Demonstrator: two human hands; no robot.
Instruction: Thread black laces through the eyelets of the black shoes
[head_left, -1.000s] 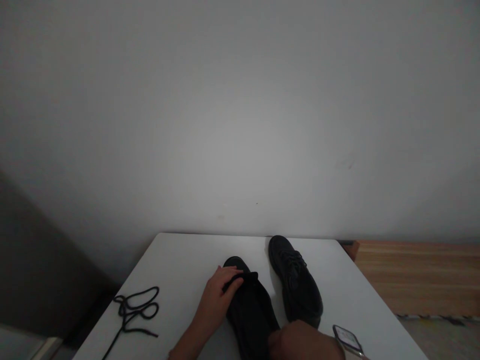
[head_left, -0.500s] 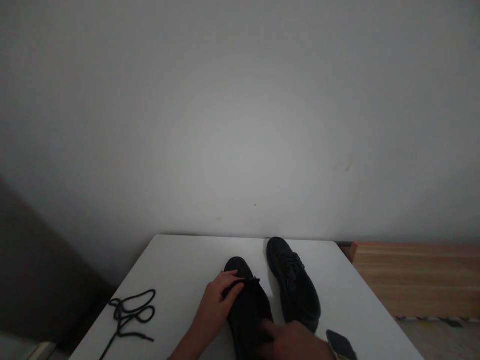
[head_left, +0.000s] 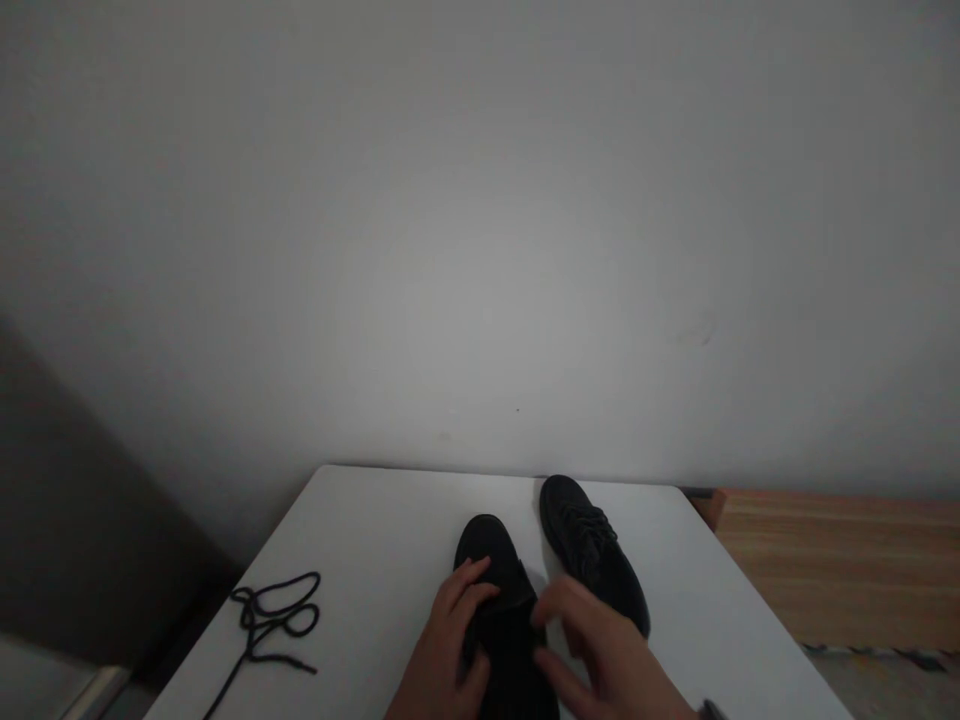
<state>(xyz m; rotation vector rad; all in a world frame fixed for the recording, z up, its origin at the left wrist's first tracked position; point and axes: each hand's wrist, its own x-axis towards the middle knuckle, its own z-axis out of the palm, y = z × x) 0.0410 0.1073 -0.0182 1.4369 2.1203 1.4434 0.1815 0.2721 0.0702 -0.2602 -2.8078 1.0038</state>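
Two black shoes sit on a white desk [head_left: 382, 540] pushed up close to a pale grey wall [head_left: 480, 250], their toes toward the wall. The left-hand shoe [head_left: 512, 635] stands near the middle of the desk's front part, sole down, its heel end running toward the bottom edge of the view. The person's left hand [head_left: 448, 650] lies along its left side: the fingers are spread, two of them reaching over the upper just behind the toe, with the thumb bent lower down by the opening. Whether that hand grips the shoe or only rests on it, I cannot tell. The right hand [head_left: 600, 645] is at the shoe's right side, slightly blurred, forefinger and thumb curved with a narrow gap between their tips; whether the tips touch the shoe is too dark to make out. Just beyond the right hand stands the laced black shoe [head_left: 592, 545], set at a slant, its toe closer to the wall and its heel partly hidden by that hand. Well apart, at the desk's left edge, a loose dark shoelace [head_left: 253, 629] lies in loops. To the right of the desk is a wood-grain panel [head_left: 847, 560], low against the wall
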